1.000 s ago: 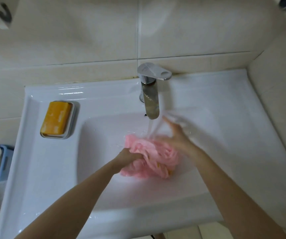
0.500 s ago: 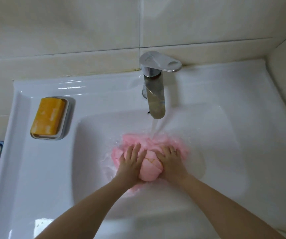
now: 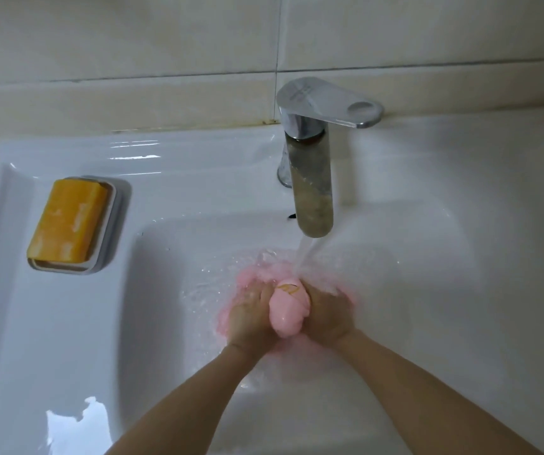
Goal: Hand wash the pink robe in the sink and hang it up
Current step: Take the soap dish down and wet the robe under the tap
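Observation:
The pink robe [image 3: 288, 307] lies bunched and wet in the basin of the white sink [image 3: 172, 323], right under the running water. My left hand [image 3: 251, 315] grips the bundle from the left and my right hand [image 3: 328, 311] grips it from the right, so a pink bulge is squeezed up between them. Water from the chrome tap [image 3: 313, 178] falls on the far side of the cloth and on my right fingers. Most of the robe is hidden beneath my hands and the splashing water.
A yellow soap bar [image 3: 68, 220] rests in a white soap dish [image 3: 108, 238] on the sink's left ledge. Beige tiled wall stands behind the tap and at the right. Water pools in the basin around the cloth.
My hands went from spreading flat on the robe to curling round it and squeezing it together. The camera has moved closer to the sink.

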Action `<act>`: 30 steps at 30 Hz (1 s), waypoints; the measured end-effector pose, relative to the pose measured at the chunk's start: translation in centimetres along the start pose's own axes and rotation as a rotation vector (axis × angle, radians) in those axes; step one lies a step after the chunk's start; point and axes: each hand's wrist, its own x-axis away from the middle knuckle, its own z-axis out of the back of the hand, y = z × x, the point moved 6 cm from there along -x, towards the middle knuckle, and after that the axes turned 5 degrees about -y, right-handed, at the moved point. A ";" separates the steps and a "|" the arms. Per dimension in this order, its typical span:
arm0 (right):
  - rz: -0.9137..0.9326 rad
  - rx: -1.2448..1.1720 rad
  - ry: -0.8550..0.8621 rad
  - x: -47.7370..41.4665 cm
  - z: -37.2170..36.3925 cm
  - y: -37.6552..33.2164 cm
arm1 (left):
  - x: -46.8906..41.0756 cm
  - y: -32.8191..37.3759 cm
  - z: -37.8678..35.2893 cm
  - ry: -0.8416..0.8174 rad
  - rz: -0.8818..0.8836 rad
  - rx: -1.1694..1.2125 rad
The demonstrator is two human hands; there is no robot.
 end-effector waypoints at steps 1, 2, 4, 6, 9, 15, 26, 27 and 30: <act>-0.010 -0.012 -0.028 -0.2 -0.1 0.0 | -0.4 0.0 0.4 -0.070 0.066 0.007; -0.050 -0.025 -0.103 -0.4 0.2 -0.4 | -0.7 -0.1 0.8 -0.143 0.110 0.027; -0.201 -0.082 -0.328 -1.1 1.1 -0.8 | -1.2 -0.2 1.8 -0.348 0.119 0.246; -0.386 -0.484 -0.668 -1.5 1.4 -1.1 | -1.0 -0.3 3.7 -0.540 0.144 0.704; -0.574 -0.912 -0.874 -1.3 3.6 -0.1 | 0.5 -0.6 5.2 -0.735 0.327 1.142; -0.577 -0.599 -0.373 -1.2 5.8 4.5 | 1.2 -2.0 3.7 -0.753 0.221 0.648; -0.194 0.001 -0.113 1.5 0.6 -0.6 | 2.5 1.2 0.6 -0.177 -0.077 -0.168; -0.184 -0.010 -0.140 1.0 0.9 -0.6 | 2.1 1.1 0.6 -0.167 -0.065 -0.149; -0.236 -0.185 -0.047 0.5 6.0 -1.7 | 2.1 0.8 0.8 -0.208 -0.056 -0.139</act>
